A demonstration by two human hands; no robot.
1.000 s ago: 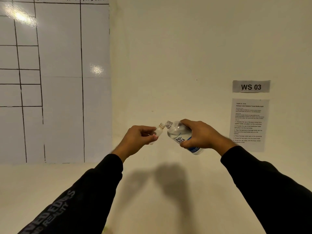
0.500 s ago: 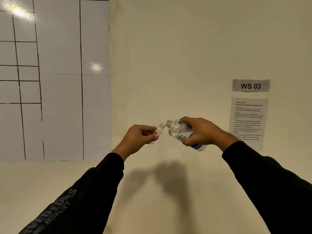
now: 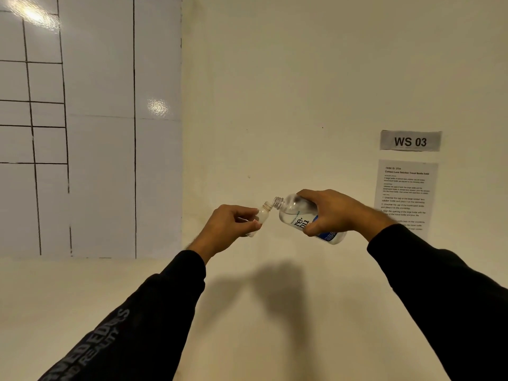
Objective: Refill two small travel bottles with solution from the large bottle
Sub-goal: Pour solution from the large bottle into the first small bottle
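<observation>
Centre frame, both hands raised before a cream wall (image 3: 275,78): left hand (image 3: 228,229) pinches a small clear plastic travel bottle (image 3: 262,215) in curled fingers (image 3: 251,225), uncapped neck tipped up to the right. Right hand (image 3: 335,213) wraps a large clear plastic bottle with blue-and-white label (image 3: 297,213), tilted, its open mouth just beside the small bottle's mouth. At right frame, a grey "WS 03" sign (image 3: 410,141) above a printed instruction sheet (image 3: 406,188); upper left, a glossy gridded whiteboard (image 3: 96,119).

Wall sign (image 3: 410,141) reads "WS 03"; large bottle (image 3: 298,215) label "re".
</observation>
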